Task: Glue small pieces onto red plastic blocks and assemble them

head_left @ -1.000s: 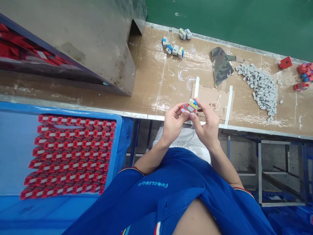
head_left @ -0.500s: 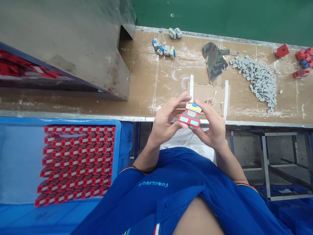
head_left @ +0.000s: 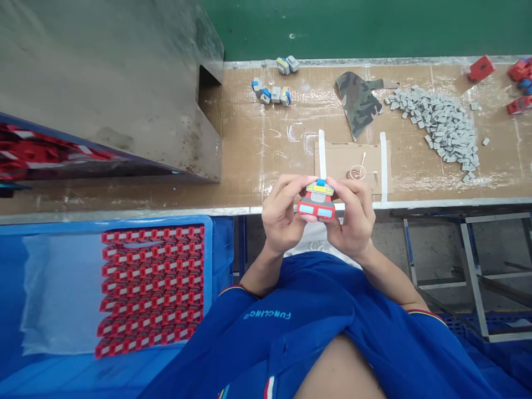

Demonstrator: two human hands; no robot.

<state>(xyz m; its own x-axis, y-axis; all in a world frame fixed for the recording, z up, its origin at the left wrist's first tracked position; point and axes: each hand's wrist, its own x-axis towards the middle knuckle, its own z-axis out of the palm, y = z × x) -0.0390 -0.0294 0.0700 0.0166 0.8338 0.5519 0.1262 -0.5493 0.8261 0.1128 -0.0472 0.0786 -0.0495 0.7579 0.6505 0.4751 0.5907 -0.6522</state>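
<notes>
Between my two hands, at the table's near edge, is a small toy robot piece [head_left: 317,208]. Its lower part is red with light-blue panels, and a grey, yellow and blue part sits on top. My left hand [head_left: 285,213] is closed on its left side, thumb low and fingers up by the top part. On the opposite side my right hand [head_left: 351,216] grips it the same way. The fingers hide the sides and back of the piece. Just beyond lies a cardboard sheet [head_left: 341,158] with white tape strips and a loop of cord with cotton-tipped sticks [head_left: 358,170].
A blue crate [head_left: 208,249] at the left holds rows of red pieces [head_left: 153,288]. Above it stands a metal bin [head_left: 158,94]. On the table lie grey and blue parts [head_left: 275,95], a camouflage cloth [head_left: 359,105], a pile of small grey pieces [head_left: 444,127] and a red block [head_left: 482,68].
My fingers have closed in around the toy piece, the right hand's most of all, pressing at its top part. The view has shifted slightly.
</notes>
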